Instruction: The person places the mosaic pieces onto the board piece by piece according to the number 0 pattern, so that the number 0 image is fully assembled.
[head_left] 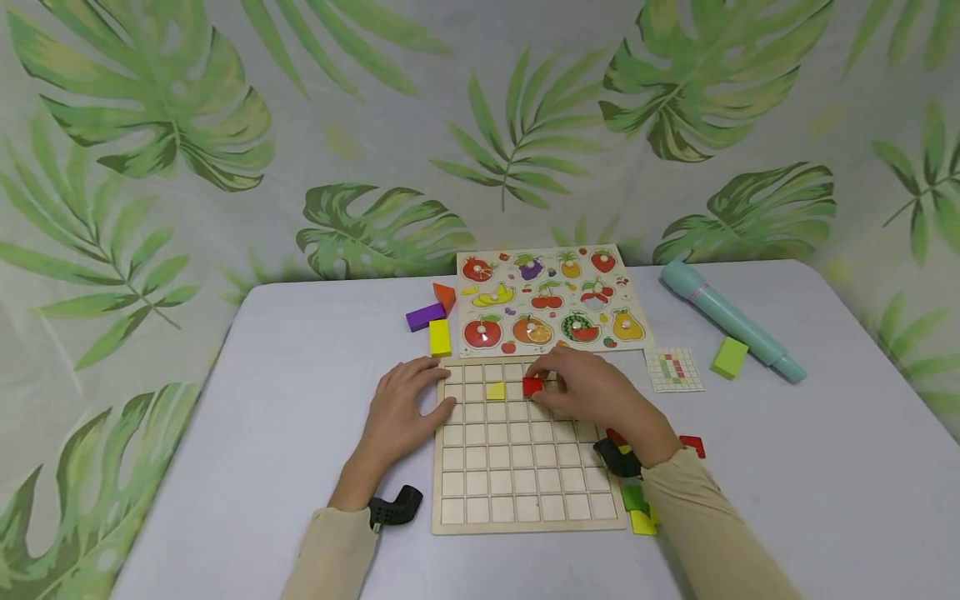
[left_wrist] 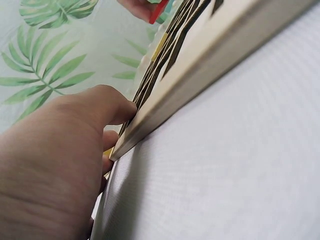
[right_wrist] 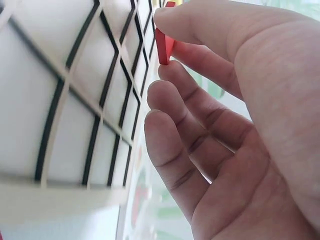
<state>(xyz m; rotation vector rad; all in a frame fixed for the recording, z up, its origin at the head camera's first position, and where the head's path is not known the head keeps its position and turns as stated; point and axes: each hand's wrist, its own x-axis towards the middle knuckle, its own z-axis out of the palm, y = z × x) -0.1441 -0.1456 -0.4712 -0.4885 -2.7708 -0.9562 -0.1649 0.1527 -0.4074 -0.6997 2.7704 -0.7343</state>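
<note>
Right hand: fingers pinch flat, smooth red piece over upper part of grid board. Grid board: pale wood, square cells divided by thin strips, plain frame. Left hand: fingers relaxed, thumb and fingertips resting at left edge of grid board, near upper corner. Yellow piece, 1 side slanted, seated in cell 3 from left. 1 fruit board behind, with knobbed fruit shapes. Teal cylinder, stepped, at right. Surface: white, finely woven cloth.
</note>
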